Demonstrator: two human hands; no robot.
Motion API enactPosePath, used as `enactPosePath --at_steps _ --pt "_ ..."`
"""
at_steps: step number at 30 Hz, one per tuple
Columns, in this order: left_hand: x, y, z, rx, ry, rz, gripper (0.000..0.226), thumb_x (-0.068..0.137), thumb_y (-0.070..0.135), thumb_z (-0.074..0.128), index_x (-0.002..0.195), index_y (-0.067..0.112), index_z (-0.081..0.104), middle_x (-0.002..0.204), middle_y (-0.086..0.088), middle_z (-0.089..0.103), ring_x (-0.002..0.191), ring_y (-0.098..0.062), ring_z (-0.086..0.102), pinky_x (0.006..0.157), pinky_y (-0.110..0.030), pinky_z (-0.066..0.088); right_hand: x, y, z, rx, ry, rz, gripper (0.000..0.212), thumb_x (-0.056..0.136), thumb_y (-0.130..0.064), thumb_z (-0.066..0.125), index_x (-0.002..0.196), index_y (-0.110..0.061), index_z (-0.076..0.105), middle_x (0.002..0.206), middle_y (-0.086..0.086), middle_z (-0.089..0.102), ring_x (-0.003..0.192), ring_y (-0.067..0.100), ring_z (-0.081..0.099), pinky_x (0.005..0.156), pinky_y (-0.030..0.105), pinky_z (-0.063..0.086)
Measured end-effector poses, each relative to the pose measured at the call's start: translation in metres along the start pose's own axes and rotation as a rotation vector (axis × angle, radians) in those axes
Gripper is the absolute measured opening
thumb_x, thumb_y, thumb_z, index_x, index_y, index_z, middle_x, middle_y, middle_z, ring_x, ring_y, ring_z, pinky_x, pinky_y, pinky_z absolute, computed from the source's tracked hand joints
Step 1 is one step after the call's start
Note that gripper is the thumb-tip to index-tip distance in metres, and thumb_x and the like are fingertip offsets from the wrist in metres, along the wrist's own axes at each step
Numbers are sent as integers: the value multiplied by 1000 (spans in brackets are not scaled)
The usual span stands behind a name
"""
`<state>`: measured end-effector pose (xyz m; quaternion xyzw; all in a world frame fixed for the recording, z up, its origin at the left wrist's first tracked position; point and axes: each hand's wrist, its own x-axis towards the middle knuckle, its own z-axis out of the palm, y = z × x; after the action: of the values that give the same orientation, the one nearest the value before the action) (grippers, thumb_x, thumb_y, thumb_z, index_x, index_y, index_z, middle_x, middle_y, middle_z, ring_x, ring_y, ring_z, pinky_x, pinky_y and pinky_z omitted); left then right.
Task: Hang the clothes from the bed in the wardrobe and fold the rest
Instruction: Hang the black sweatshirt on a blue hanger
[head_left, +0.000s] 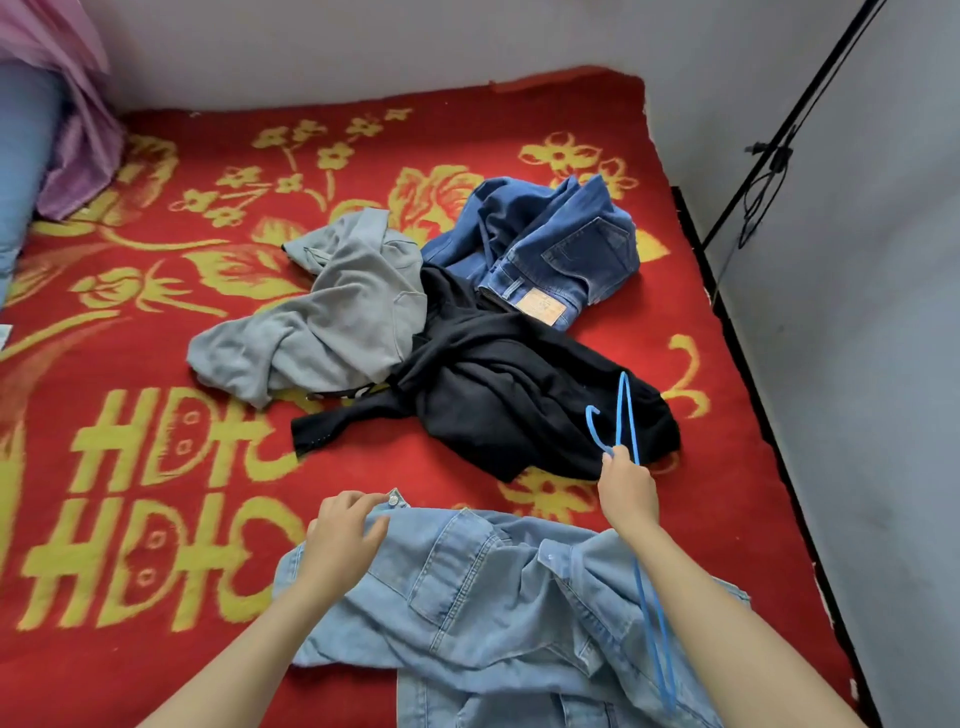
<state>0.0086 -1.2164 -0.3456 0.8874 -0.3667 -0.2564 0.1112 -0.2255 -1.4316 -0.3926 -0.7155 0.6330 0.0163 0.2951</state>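
Note:
A light blue denim shirt (498, 597) lies spread on the near part of the bed. My left hand (345, 535) rests on its collar edge with the fingers curled over the fabric near a button. My right hand (626, 491) grips a blue wire hanger (623, 415) near its hook; the hanger's lower part runs down over the shirt under my forearm. Farther back lie a black garment (509, 395), a grey hoodie (332, 317) and dark blue jeans (550, 244) in a loose pile.
The bed carries a red blanket with yellow flowers and letters (156, 415). A pink cloth (78, 130) and a blue pillow (21, 171) sit at the far left. Grey walls bound the back and right; a black cable (763, 171) hangs on the right wall.

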Motion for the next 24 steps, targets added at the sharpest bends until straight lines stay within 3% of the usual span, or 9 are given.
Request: enactPosePath --at_steps 3,6,8,11,16,20,22,24 --pt "14 0 0 -26 19 -55 32 95 23 52 125 18 58 123 -3 54 120 -22 40 99 -35 33 25 -15 9 -35 5 7 29 102 -17 28 113 1 48 94 23 62 86 37 56 62 34 35" --pt "32 0 2 -44 29 -88 32 95 22 52 125 17 58 124 -4 54 120 -23 40 101 -37 32 52 -31 23 102 -43 67 30 101 -20 33 114 0 51 89 19 61 78 32 57 67 39 48" --pt "45 -3 3 -58 29 -118 31 95 22 52 124 16 59 124 -5 55 120 -24 40 101 -37 32 67 -43 38 213 -137 92 38 98 -26 43 130 -6 47 107 16 63 88 34 63 80 43 52" --pt "57 -8 3 -71 32 -139 31 95 22 52 124 16 59 124 -4 55 120 -23 40 101 -37 32 82 -54 53 266 -259 112 71 90 -37 59 148 -15 25 145 6 41 111 34 58 94 45 47" --pt "66 -21 5 -91 43 -179 30 95 20 52 123 14 60 123 -5 57 120 -24 42 100 -34 32 106 -66 85 137 -330 113 94 80 -39 71 150 -16 13 154 0 25 129 27 44 95 37 41" --pt "66 -39 7 -126 61 -232 27 94 19 53 118 14 63 120 -4 59 119 -22 44 98 -34 33 114 -74 106 44 -250 143 71 86 -36 65 143 -13 30 142 5 43 121 29 51 82 35 43" --pt "67 -45 8 -141 65 -248 25 94 19 53 116 14 64 118 -3 59 118 -21 44 99 -37 33 119 -75 110 41 -158 140 40 90 -27 60 125 -12 48 122 9 57 104 31 58 72 33 41" --pt "68 -49 10 -147 54 -254 24 94 19 53 114 14 64 118 -2 59 117 -21 44 99 -37 33 122 -72 110 65 -87 160 6 93 -15 53 98 -14 52 99 11 64 81 28 57 64 31 41"
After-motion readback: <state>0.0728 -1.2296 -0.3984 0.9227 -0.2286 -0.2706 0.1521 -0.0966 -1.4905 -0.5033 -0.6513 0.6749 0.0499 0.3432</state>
